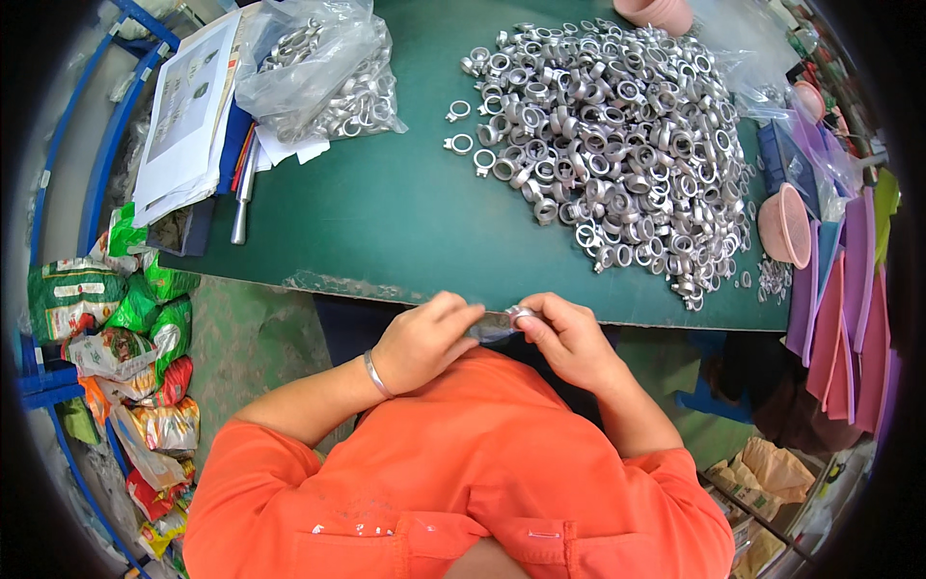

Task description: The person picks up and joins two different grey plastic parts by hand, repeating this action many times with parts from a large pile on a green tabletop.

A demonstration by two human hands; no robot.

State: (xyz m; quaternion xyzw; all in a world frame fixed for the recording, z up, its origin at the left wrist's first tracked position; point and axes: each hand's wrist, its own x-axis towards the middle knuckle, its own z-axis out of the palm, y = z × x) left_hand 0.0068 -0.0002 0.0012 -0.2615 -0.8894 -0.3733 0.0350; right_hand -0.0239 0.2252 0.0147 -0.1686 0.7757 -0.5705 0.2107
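My right hand (569, 338) pinches a small silvery metal ring (522, 312) between thumb and fingertips, just off the near edge of the green table (386, 212). My left hand (424, 340), with a bangle on its wrist, is just left of the ring and apart from it. Its fingers are bent and slightly blurred, with a gap to the thumb and nothing visible between them. A large heap of similar metal rings (617, 135), some with a small lug, covers the table's right half. A few loose rings (459, 145) lie at the heap's left side.
At the left stand a clear bag of metal parts (328, 87), papers (188, 116) and a silvery pen-like tool (244, 193). A pink basket (783, 226) and purple and pink bins (839, 318) line the right. Colourful packets (145, 338) fill the floor by a blue rack (77, 183).
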